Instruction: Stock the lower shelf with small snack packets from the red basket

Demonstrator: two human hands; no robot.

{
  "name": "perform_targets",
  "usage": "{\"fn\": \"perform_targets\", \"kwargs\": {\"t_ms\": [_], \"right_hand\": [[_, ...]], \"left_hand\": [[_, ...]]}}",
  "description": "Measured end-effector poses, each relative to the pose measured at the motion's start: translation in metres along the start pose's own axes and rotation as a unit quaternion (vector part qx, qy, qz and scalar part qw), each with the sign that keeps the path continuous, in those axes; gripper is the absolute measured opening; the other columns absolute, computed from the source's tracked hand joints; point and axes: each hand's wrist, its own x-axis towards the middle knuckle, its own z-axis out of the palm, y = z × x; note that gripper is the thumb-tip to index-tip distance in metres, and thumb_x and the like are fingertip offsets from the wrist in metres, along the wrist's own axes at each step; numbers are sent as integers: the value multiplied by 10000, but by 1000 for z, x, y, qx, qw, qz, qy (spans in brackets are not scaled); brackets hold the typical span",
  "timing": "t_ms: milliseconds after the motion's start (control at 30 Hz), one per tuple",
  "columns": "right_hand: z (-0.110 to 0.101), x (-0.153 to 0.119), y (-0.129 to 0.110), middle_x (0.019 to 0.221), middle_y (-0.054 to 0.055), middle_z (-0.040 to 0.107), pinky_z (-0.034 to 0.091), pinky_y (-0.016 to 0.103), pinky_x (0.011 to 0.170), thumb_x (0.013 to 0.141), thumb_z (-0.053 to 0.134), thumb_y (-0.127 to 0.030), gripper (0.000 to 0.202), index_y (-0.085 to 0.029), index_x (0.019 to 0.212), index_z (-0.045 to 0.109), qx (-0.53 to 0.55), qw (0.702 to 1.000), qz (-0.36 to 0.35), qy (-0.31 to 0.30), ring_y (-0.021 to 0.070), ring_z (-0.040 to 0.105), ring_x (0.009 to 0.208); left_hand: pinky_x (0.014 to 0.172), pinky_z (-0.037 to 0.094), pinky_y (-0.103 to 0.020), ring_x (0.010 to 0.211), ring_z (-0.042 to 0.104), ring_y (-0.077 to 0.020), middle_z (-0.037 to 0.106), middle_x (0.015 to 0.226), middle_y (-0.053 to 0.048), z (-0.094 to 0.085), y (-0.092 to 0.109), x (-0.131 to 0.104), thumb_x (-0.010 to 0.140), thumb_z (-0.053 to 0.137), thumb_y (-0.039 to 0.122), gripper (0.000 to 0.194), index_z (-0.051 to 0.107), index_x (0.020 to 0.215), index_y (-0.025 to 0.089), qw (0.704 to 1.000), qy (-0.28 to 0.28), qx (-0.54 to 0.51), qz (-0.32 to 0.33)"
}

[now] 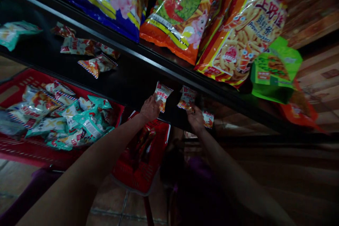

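Note:
On the black lower shelf (132,81), my left hand (150,108) grips the edge of a small white and orange snack packet (164,93) with striped ends. To its right, my right hand (195,119) has its fingers closed at the lower edge of a similar snack packet (187,95); its fingertips are dim. Just beyond that hand, one more small packet (208,119) lies at the shelf's end. Further left on the same shelf lie several loose orange and white packets (97,64).
A red basket (21,148) with several teal and orange packets stands at the left. A smaller red basket (156,164) is below my hands. Large bags of prawn crackers (246,31) and a green bag (275,70) line the upper shelf, whose metal edge (127,51) overhangs.

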Motion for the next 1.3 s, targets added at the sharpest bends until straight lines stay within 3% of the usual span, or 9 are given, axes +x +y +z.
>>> {"fn": "perform_targets", "kwargs": {"t_ms": [467,700,933,1067,1300], "right_hand": [[10,0,0,1311,78,497,317,416,1073,752,534,-281,382,-220,1117,626,18,994,93,-52,254,465,1216],[5,-10,6,1313,105,500,338,422,1069,749,508,-261,359,-173,1070,641,46,997,56,-19,248,470,1216],[8,-39,8,1345,148,469,355,435,1059,773,484,-291,372,-139,1077,635,83,996,21,-25,253,457,1240],[5,-55,10,1410,133,399,381,445,1034,794,473,-310,364,-169,1097,619,92,995,-5,-35,247,456,1246],[-7,-68,29,1370,121,440,391,461,1022,830,426,-371,364,-185,1091,601,75,997,-15,1,237,442,1252]], "left_hand": [[1048,324,-448,1338,317,-305,327,1443,-180,5,-4,-2,810,481,184,492,459,1301,166,999,21,17,20],[1052,323,-451,1341,309,-299,342,1437,-165,9,-4,-1,814,465,191,511,434,1324,169,999,21,30,13],[1051,321,-425,1322,333,-285,335,1436,-155,10,-3,0,811,453,182,490,461,1302,182,999,21,25,5],[1055,312,-419,1315,344,-283,342,1427,-168,7,-2,0,815,449,181,488,461,1303,175,1000,21,21,3],[1039,331,-421,1274,394,-279,383,1386,-149,11,-1,3,823,470,234,450,494,1271,201,999,39,4,-5]]}}
